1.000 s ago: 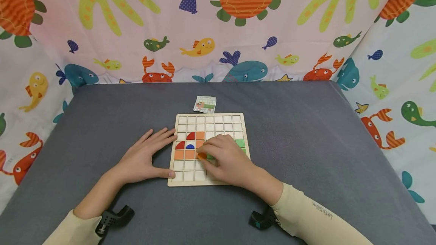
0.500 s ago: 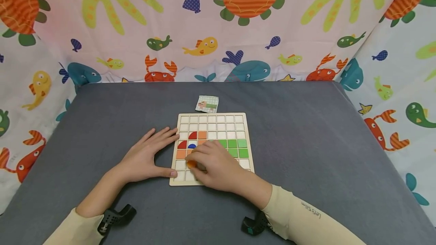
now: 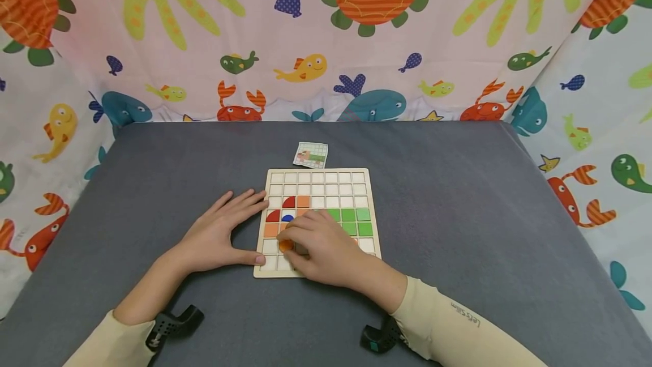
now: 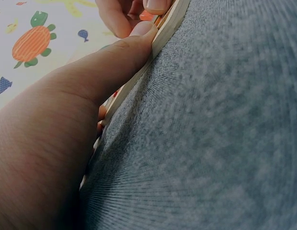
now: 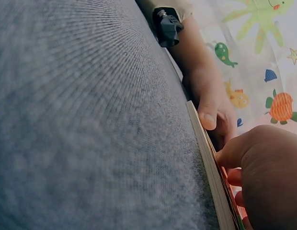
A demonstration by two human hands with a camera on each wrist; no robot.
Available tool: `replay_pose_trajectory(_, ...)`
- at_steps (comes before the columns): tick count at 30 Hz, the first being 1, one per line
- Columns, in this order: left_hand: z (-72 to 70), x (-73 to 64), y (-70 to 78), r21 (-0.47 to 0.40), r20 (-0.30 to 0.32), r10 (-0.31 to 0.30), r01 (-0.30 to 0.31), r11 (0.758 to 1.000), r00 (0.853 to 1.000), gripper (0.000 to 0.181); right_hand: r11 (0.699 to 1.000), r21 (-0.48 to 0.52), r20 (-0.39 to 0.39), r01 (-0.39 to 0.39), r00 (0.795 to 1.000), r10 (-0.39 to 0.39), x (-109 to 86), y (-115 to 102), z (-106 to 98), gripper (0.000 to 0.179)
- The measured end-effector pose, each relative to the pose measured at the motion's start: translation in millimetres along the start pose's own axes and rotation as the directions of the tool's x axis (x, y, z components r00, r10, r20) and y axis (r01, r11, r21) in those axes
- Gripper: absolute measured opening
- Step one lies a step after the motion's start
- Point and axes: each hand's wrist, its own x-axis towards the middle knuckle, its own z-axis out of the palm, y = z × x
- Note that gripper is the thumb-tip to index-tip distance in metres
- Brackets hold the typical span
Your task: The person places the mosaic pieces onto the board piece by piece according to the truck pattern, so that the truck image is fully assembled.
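A wooden grid board (image 3: 332, 190) lies on the table, with red (image 3: 273, 216), peach, blue and green tiles (image 3: 348, 216) in some cells. My left hand (image 3: 216, 237) rests along its left side, fingertips at the upper left edge and thumb on the lower left rim. Over the lower middle of the board, my right hand (image 3: 328, 251) pinches a small orange tile (image 3: 286, 246) between thumb and fingers, at the row below the peach tiles. That hand covers several cells. In the right wrist view, the thumb of my right hand (image 5: 278, 172) reaches the board's surface; the tile is hidden there.
A small picture card (image 3: 311, 155) with a gridded pattern lies just behind the board. Grey cloth covers the table (image 3: 443, 203). Behind it hangs a curtain (image 3: 367, 50) printed with sea animals. A black wrist device (image 3: 173, 327) sits on each forearm.
My right hand has shifted left and slightly nearer with the orange tile, uncovering green tiles on the right. Over the last half second it has hardly moved. My left hand stays put.
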Motion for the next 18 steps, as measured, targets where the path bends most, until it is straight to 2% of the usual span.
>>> replay_pose_trajectory(6, 0.6, -5.4, -3.1, 0.005, -0.029, 0.005, -0.005, 1.0, 1.0, 0.115, 1.0, 0.007, -0.005, 0.009, 1.0, -0.009, 2.5, -0.4, 0.8, 0.019)
replay_pose_trajectory(10, 0.7, -8.6, -5.3, -0.021, -0.048, -0.019, 0.017, 1.0, 0.999, 0.111, 1.0, -0.022, -0.017, 0.0, 1.0, -0.001, 5.1, 2.1, -8.0, 0.024)
replay_pose_trajectory(12, -1.3, -9.5, -6.2, -0.074, -0.068, -0.034, 0.029, 0.997, 0.997, 0.103, 0.998, -0.046, -0.036, -0.037, 0.999, 0.036, 3.8, 6.4, -16.9, 0.032)
replay_pose_trajectory(15, -7.9, -10.6, -7.8, -0.151, -0.112, -0.064, 0.047, 0.987, 0.992, 0.092, 0.987, -0.085, -0.071, -0.133, 0.989, 0.128, -4.6, 20.2, -35.6, 0.047)
replay_pose_trajectory(18, -20.2, -11.8, -10.7, -0.141, -0.169, -0.087, 0.064, 0.988, 0.982, 0.089, 0.961, -0.13, -0.129, -0.246, 0.965, 0.229, -22.4, 43.3, -57.2, 0.059)
